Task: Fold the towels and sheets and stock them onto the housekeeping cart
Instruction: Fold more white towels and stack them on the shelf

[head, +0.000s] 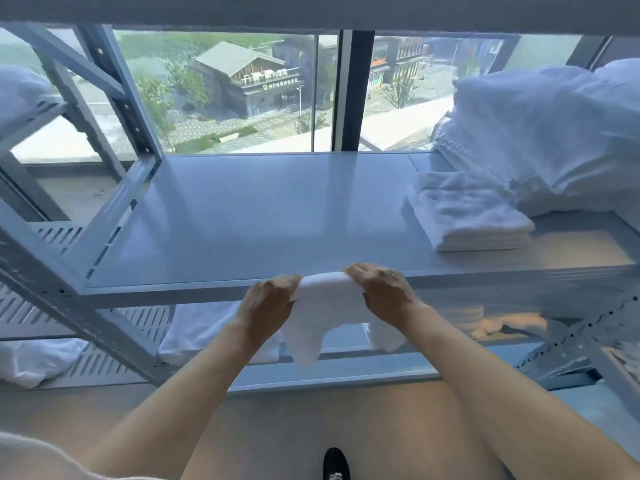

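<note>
Head view: both hands (268, 299) (382, 292) pinch towel (327, 306) at shelf (242, 216) edge

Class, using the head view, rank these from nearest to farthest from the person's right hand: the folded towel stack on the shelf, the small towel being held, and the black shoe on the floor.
From the right hand:
1. Small towel, gripped by both hands at the shelf's front edge.
2. Folded towel stack, on the shelf, up and to the right.
3. Black shoe, on the floor below.

Your single head-worn wide-angle view looks forward and down, close over your left hand (266, 303) and right hand (384, 292). Beyond them it faces the pale grey metal shelf (263, 216) and the large glass window (221, 95).
</note>
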A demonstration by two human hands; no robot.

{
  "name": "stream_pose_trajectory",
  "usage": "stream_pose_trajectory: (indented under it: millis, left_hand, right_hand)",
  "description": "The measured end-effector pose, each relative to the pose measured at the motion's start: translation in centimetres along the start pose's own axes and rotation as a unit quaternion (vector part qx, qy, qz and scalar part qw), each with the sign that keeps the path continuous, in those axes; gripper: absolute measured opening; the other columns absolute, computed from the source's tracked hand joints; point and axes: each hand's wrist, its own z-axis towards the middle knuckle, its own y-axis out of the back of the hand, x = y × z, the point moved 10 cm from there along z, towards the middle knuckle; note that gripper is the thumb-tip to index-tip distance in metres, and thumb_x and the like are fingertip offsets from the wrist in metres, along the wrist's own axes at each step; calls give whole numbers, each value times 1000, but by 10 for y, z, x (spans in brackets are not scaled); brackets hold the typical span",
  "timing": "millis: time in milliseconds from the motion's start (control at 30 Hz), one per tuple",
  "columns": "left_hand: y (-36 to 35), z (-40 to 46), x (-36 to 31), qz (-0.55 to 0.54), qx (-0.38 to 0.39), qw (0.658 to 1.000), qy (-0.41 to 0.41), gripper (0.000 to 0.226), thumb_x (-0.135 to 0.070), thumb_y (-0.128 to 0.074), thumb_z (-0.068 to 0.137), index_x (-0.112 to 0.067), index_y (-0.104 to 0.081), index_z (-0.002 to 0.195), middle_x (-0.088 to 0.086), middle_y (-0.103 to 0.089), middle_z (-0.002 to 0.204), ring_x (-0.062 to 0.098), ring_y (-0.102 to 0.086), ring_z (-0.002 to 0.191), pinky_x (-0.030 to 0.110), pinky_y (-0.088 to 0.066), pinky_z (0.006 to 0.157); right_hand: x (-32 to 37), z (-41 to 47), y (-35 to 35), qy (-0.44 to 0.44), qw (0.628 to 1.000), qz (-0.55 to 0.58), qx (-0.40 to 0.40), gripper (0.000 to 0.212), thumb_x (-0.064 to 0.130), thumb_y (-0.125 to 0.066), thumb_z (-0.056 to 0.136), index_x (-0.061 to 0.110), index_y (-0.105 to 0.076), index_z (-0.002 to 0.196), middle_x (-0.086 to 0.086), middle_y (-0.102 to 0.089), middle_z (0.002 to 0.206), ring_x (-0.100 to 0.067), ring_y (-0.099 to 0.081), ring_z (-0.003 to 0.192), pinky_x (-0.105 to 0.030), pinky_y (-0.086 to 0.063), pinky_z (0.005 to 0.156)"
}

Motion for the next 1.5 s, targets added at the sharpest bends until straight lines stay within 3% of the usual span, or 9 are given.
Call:
stream_pose_trajectory:
  millis: [367,533,633,833,967,1167,1267,1367,1500]
  left_hand:
    - [2,95,56,-25,-34,999,31,26,-32,-64,99,-8,-64,109,12,-70,85,40,-65,75,40,-48,63]
    - [22,108,114,-18,-75,993,88,43,-17,-61,99,-14,-54,142,12,-68,123,41,-67,97,46,-55,75]
    - [32,111,148,9,-79,994,81,51,2,-60,91,-10,-55,141,11,-62,131,38,-64,110,46,-56,79]
    - [-9,128,140,-52,44,992,-108,33,-22,-68,97,-23,-68,130,4,-58,144,27,-54,131,39,-49,104]
    - [-50,130,148,-62,135,981,-122,38,-39,-58,103,-33,-61,141,-2,-41,161,21,-32,152,40,-36,119]
    - [-64,117,139,6,135,984,-114,57,-64,-44,99,-38,-49,150,-4,-35,164,27,-38,140,39,-46,105]
    - [-71,107,126,66,143,980,-121,71,-75,-37,93,-38,-42,154,-1,-35,160,30,-40,127,43,-53,91]
    - [-72,104,116,83,131,982,-110,64,-66,-44,98,-34,-44,154,6,-38,158,34,-44,124,44,-53,84]
    - [-81,97,109,121,138,977,-111,67,-62,-35,103,-31,-26,162,8,-19,169,37,-40,130,41,-47,96]
  right_hand:
    - [-40,139,-1,55,997,-38,-29,54,-13,-54,73,9,-68,120,-11,-72,109,-38,-66,98,-43,-50,84]
    - [-51,195,3,-18,995,-50,-86,54,-4,-57,86,12,-59,137,-8,-65,132,-33,-60,118,-46,-39,102]
    - [-49,202,1,-73,988,-43,-130,50,3,-61,91,13,-55,140,-7,-55,142,-29,-53,127,-46,-38,104]
    - [-10,169,-58,-100,993,55,-22,33,18,-63,95,16,-67,128,-6,-55,146,-31,-51,132,-46,-43,105]
    - [5,142,-89,-142,985,88,34,42,32,-56,99,22,-56,140,-4,-42,157,-28,-41,141,-45,-38,108]
    - [-22,120,-98,-215,974,11,69,54,21,-42,105,37,-36,156,7,-21,169,-17,-19,155,-46,-16,123]
    - [-32,116,-80,-237,970,-24,48,47,19,-45,105,32,-47,150,3,-29,167,-20,-26,154,-45,-19,121]
    - [-8,105,-71,-214,977,23,6,44,40,-48,103,26,-54,144,2,-38,162,-21,-32,150,-46,-26,118]
    - [15,73,-100,-192,979,-3,67,65,62,-24,105,32,-17,163,9,-4,172,-13,-1,158,-44,-6,126]
